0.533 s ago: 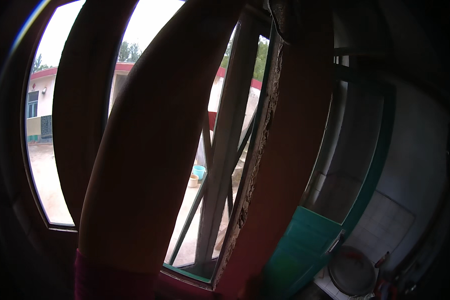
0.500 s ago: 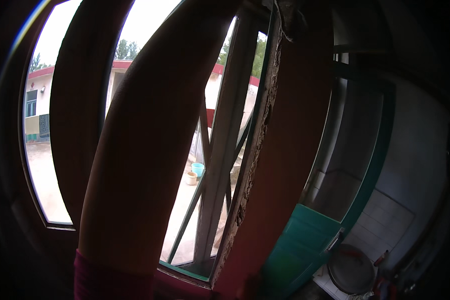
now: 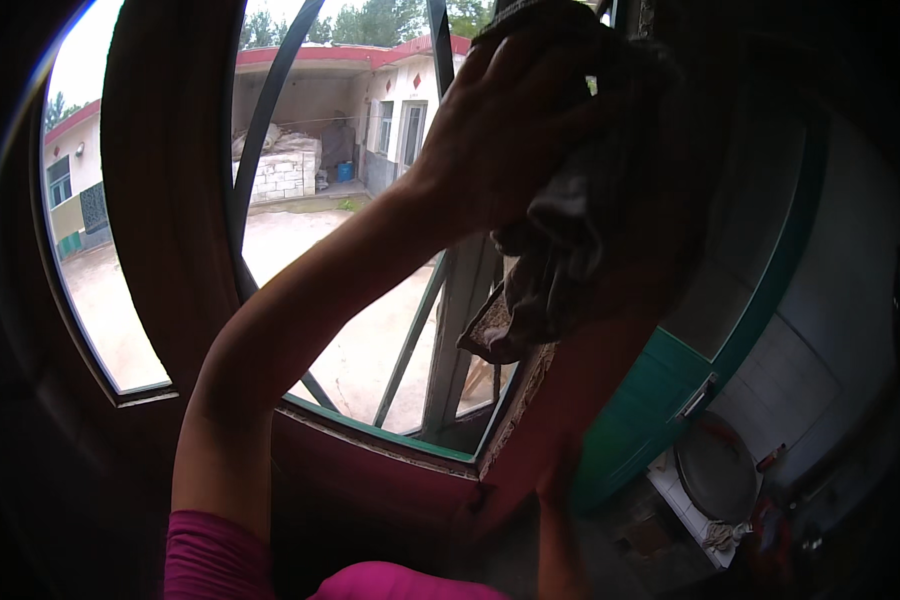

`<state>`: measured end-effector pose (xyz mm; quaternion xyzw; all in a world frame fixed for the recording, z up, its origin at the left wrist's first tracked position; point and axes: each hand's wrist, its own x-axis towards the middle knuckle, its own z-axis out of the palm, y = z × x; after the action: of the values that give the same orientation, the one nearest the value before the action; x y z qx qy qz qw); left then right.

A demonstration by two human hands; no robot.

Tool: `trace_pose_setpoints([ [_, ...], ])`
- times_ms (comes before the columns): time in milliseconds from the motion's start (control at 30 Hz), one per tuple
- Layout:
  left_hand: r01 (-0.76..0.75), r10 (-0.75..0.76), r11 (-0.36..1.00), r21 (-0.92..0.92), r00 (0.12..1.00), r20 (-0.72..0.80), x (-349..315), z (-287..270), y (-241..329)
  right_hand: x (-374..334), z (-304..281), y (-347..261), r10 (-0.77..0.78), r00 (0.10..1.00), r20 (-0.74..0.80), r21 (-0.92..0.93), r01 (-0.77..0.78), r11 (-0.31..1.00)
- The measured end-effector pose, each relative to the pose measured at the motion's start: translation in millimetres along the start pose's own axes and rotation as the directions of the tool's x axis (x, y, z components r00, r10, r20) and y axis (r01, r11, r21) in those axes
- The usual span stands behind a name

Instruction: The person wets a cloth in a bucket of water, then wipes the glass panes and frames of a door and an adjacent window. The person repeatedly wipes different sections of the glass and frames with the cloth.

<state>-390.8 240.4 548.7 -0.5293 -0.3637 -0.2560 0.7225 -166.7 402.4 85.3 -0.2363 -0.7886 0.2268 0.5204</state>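
We are holding our left arm (image 3: 300,310) up, elbow bent, left hand (image 3: 505,120) grasping a dark cloth (image 3: 560,265) before the window frame's (image 3: 380,435) right edge; our right hand (image 3: 558,475) is showing near its lower right corner, grip beyond our telling.

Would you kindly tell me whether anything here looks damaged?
Yes: the edging along the right of the window looks ragged, possibly chipped; the cloth in the left hand hides its upper part.

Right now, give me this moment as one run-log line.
Left hand: raised, holding grey cloth | cloth: hanging at window's right edge | right hand: low, dim, grip unclear | green door: right
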Motion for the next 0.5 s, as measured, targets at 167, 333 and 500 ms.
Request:
trace_pose_setpoints([
  [167, 0.106, -0.007, 0.973, -0.203, 0.901, 0.433, -193.7, -99.7, 143.2, 16.5, 4.1, -21.0, 0.040, 0.998, 0.043, 0.038, -0.042, 0.998],
  [333, 0.015, 0.293, 0.886, -0.463, 0.756, 0.585, -315.3, -159.1, 183.0, 22.0, -0.8, -27.8, 0.073, 0.997, 0.015, 0.004, -0.073, 0.997],
  [500, 0.124, 0.396, 0.746, -0.654, 0.707, 0.586, -247.0, -156.0, 137.2, 20.5, -4.4, -32.0, 0.040, 0.998, 0.051, -0.021, -0.039, 0.999],
])
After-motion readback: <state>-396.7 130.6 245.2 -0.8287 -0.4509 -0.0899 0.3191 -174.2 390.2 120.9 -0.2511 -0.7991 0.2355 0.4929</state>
